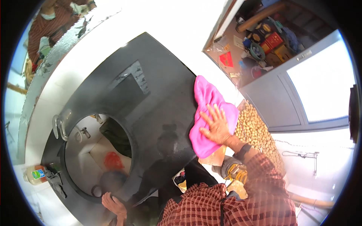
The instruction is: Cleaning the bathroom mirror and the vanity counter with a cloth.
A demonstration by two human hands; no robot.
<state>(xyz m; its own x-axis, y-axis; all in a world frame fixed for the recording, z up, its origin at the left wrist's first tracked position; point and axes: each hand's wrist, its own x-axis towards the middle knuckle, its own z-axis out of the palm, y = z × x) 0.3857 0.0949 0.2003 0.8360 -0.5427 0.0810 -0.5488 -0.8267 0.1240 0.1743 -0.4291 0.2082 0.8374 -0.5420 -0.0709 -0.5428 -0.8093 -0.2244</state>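
Observation:
A bright pink cloth (201, 124) lies draped over the right edge of the glossy black countertop (167, 110). My right hand (216, 124) presses flat on it, the fingers slightly spread. At the lower left, my left hand (114, 204) is beside the rim of the countertop's large round opening and holds nothing. Whether it touches the rim, I cannot tell. A curved metal faucet (60, 127) stands at the far side of the opening. Through the hole show a metal valve (84, 132), dark green fabric (116, 134) and a red item (113, 160).
A plastic bottle (35, 174) and a crumpled grey cloth (55, 179) sit at the counter's left end. A mirror (42, 73) stands along the wall. Right of the counter are a heap of potato-like round items (254, 130), my shoe (230, 168) and a grey door (271, 104).

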